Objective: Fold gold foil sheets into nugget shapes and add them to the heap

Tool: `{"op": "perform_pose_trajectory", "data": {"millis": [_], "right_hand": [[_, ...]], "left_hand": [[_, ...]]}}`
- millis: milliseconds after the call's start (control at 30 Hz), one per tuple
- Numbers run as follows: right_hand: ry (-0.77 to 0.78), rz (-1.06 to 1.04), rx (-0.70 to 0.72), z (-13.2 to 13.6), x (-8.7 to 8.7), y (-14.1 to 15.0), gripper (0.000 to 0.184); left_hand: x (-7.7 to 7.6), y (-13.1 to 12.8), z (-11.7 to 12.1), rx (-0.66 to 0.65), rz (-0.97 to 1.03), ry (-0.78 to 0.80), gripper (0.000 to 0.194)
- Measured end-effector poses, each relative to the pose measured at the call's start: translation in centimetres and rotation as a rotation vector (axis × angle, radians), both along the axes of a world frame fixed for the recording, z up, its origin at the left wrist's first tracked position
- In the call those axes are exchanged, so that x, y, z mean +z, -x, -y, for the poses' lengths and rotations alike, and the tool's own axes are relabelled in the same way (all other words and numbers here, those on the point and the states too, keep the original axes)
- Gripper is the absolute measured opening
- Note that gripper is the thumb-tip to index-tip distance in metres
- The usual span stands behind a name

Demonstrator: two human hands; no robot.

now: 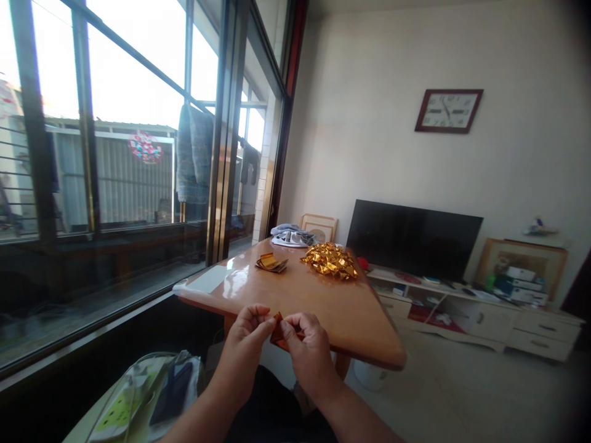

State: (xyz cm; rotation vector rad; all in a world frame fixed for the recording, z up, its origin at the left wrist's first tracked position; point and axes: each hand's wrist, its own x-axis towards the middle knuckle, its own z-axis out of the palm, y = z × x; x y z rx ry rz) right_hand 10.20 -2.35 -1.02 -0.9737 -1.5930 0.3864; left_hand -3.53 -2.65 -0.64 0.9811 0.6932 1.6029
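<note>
Pinching gold foil: fingertips on both sides at the near edge of the desk

Looking light as a leaf, the gold foil piece [277, 338] should weigh next to nothing, and that is the tricky part! It is probably thin and springy, stiff enough to hold a crease yet easy to crumple or tear under a hard squeeze. The slick face may well slide under a fingertip, so the best hold looks to be a soft pinch at the folded edges, one side each, leaving the middle unpressed.

And that is about where the hands have it. The left hand [246, 339] has thumb and fingers closed at the upper left of the piece; the right hand [311, 349] grips its right side, thumb on top. The piece sits between them, in front of the near edge of the desk [323, 307].

Now the looks: shiny orange-gold, darker in the shaded folds, rising to a small point at the top. How the underside is folded, one cannot tell. Beyond, a glittering heap of gold foil shapes [329, 261] catches the light, with a flat stack of foil sheets [271, 263] lying apart on its left.
</note>
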Motion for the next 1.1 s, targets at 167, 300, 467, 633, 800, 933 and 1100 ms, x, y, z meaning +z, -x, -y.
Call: {"op": "perform_pose_trajectory", "data": {"millis": [167,300,467,633,800,933,1100], "right_hand": [[-0.029,0.034,-0.044,0.1,0.0,0.0,0.019],[-0.08,0.073,-0.074,0.2,0.0,-0.1,0.017],[-0.132,0.123,-0.111,0.2,-0.1,-0.2,0.016],[-0.175,0.162,-0.147,0.1,-0.3,-0.3,0.014],[-0.207,0.199,-0.187,0.1,-0.4,-0.4,0.013],[-0.229,0.237,-0.22,0.1,-0.2,-0.4,0.015],[-0.231,0.283,-0.284,-0.1,-0.3,-0.3,0.016]], "left_hand": [[-0.1,-0.4,0.2,0.068,-0.068,-0.042,0.029],[-0.4,-0.7,0.2,0.143,-0.174,-0.07,0.029],[-0.4,-0.8,0.2,0.161,-0.26,-0.044,0.03],[0.2,-1.1,0.4,0.171,-0.246,-0.015,0.032],[0.1,-1.3,0.1,0.174,-0.225,0.007,0.032],[-0.1,-1.5,-0.2,0.2,-0.226,0.01,0.029],[-0.2,-1.9,-0.4,0.247,-0.284,0.014,0.029]]}}
